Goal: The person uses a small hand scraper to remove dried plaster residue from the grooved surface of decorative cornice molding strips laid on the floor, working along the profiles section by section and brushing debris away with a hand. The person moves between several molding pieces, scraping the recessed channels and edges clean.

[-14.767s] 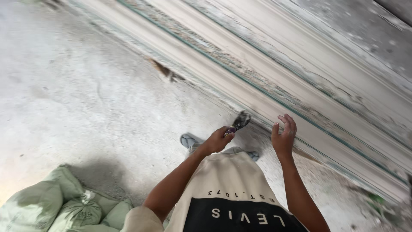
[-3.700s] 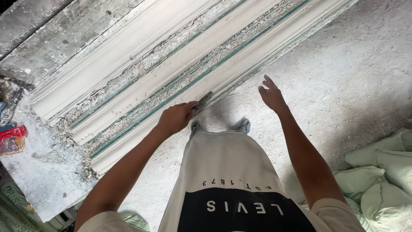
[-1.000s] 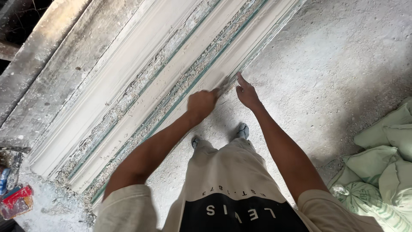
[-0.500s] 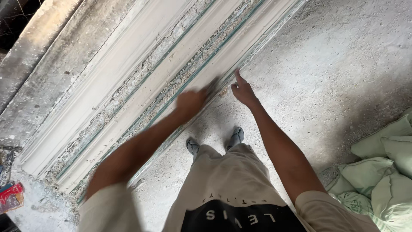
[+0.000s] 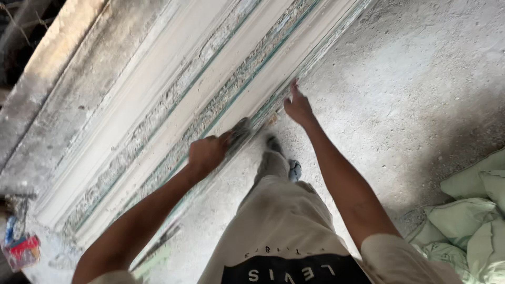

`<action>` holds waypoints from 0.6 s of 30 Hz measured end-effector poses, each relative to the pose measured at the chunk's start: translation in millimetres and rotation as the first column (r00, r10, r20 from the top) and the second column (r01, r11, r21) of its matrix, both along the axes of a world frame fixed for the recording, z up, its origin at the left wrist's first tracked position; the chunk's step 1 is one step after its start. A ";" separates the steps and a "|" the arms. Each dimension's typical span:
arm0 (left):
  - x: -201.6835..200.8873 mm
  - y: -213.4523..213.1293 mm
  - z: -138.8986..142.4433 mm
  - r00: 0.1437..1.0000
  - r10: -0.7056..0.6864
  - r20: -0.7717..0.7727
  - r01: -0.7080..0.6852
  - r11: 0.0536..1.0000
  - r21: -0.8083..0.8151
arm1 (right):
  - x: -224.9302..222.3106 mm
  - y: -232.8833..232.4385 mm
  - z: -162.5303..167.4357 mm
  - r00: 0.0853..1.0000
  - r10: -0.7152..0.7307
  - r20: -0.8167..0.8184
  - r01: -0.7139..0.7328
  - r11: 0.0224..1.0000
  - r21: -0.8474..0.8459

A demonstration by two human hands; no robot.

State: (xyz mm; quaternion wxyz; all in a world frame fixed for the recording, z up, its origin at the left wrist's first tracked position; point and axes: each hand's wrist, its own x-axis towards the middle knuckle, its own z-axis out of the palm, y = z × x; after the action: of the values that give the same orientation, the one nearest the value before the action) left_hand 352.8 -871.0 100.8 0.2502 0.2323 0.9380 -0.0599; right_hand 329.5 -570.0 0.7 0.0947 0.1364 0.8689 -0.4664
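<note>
Two bare hands show, one to each arm, both reaching up from the lower edge toward the middle of the frame; the left hand (image 5: 206, 152) sits just left of centre, its fingers clenched around one small dark tool (image 5: 241, 131), blurred, so its kind cannot be told, though its tip lies against the lower edge of the long moulding (image 5: 173, 121); the right hand (image 5: 298, 105) sits just right of centre and slightly higher, fingers released and stretched out, the fingertips touching the same lower edge of the moulding, nothing held in it; the moulding is one long pale profiled piece running on a diagonal from the lower left to the upper right of the frame, with two rough, crumbly bands along it and thin green lines beside them; it lies on the grey concrete floor (image 5: 421, 79), which fills the right half; below the hands, at centre, two feet in dark shoes (image 5: 284, 158) stand just beside the moulding; at the right edge lies a heap of pale green sacks (image 5: 473, 210), at least three, well apart from the hands; at the lower left corner sits one small red and blue object (image 5: 21, 250), too small to name.
</note>
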 end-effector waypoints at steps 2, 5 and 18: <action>-44.3 76.2 -13.2 0.995 -0.001 0.098 -0.002 1.000 0.026 | -1.1 6.3 -3.9 1.000 0.004 -0.027 -0.004 1.000 -0.002; -118.2 220.3 -39.9 0.955 -0.042 -0.292 0.161 0.904 0.397 | 5.8 27.7 -9.5 0.992 0.017 -0.127 -0.029 0.995 -0.094; -111.8 182.8 6.3 0.987 -0.158 -0.016 0.159 0.981 0.108 | -80.8 164.6 7.6 0.979 -0.160 -0.123 0.121 0.954 -0.275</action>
State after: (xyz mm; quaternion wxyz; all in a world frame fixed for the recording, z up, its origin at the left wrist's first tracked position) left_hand 241.0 -688.2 107.1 0.2283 0.3193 0.9193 -0.0293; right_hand 248.7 -405.4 8.3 0.0157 0.1500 0.7909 -0.5930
